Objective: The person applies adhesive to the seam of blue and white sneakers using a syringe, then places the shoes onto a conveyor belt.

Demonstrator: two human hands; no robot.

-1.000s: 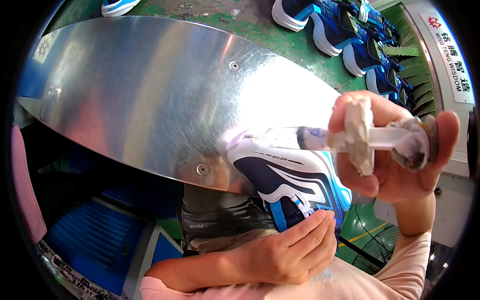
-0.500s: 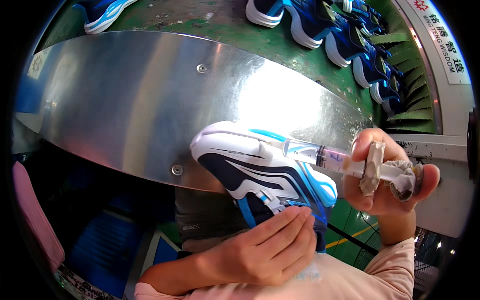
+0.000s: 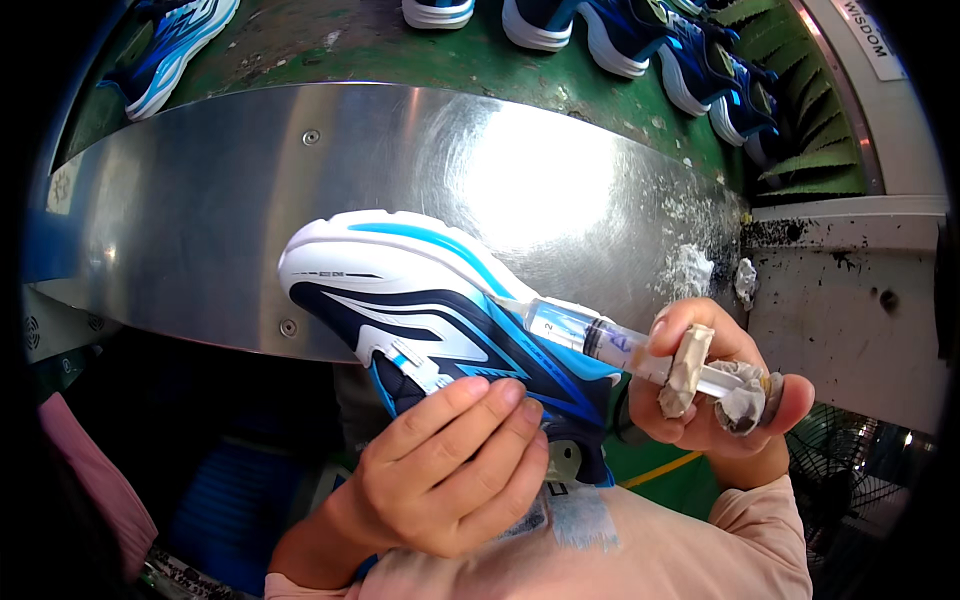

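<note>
Holding the blue-and-white shoe (image 3: 400, 265) near the worktop's close edge, the fingers of my left hand (image 3: 455, 465) are curled around its upper from the 6 o'clock side, so this is the nearer hand. My right hand (image 3: 738, 350) is closed around a syringe (image 3: 570, 328), its fingers apart from the shoe, which lies between 9 and 10 o'clock from them. Syringe and shoe share nearly one long axis, 10 o'clock to 4 o'clock, and the nozzle (image 3: 507, 303) reaches the seam where the white sole meets the dark upper; whether it quite touches, I cannot tell. The syringe's barrel is see-through, its contents look clear, and how full it is I cannot tell. Beyond the metal worktop (image 3: 210, 230), a green surface (image 3: 300, 60) carries more shoes (image 3: 690, 75) from 11 round to 2 o'clock
</note>
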